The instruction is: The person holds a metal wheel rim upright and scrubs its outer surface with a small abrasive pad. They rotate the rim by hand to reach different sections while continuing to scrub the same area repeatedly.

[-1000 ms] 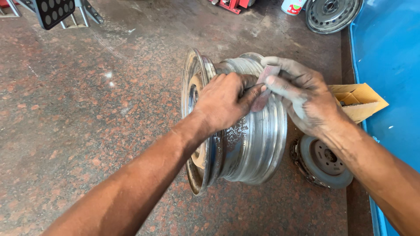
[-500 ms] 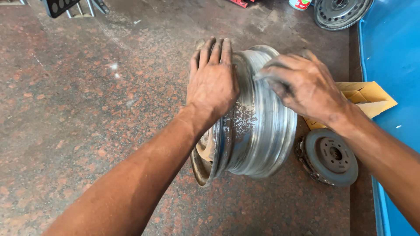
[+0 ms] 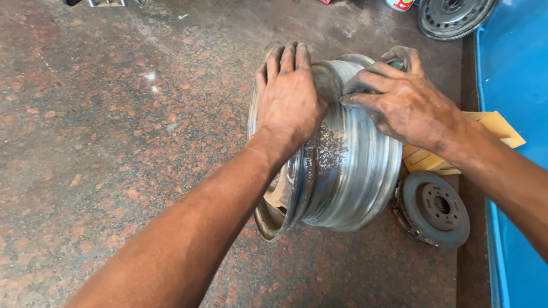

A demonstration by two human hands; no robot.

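Observation:
A bare steel wheel rim (image 3: pixel 342 182) stands on its edge on a speckled reddish stone floor (image 3: pixel 114 142). The rim is shiny, with dull grey patches. My left hand (image 3: pixel 288 97) lies over the top of the rim. Its fingers reach over the far lip and hold the rim steady. My right hand (image 3: pixel 405 105) is beside it on the rim's barrel, dusty grey. Its fingertips are pinched on a small abrasive piece pressed against the metal. That piece is mostly hidden under the fingers.
A round grey disc part (image 3: pixel 436 208) lies flat on the floor right of the rim. A tan cardboard box (image 3: pixel 496 128) lies behind my right wrist. A blue panel (image 3: pixel 514 68) runs along the right edge. Another dark wheel (image 3: pixel 454 17) sits at the top right.
My left hand has slid from the rim's side up to its top and spread flat. My right hand has shifted further round the barrel. The view has moved closer.

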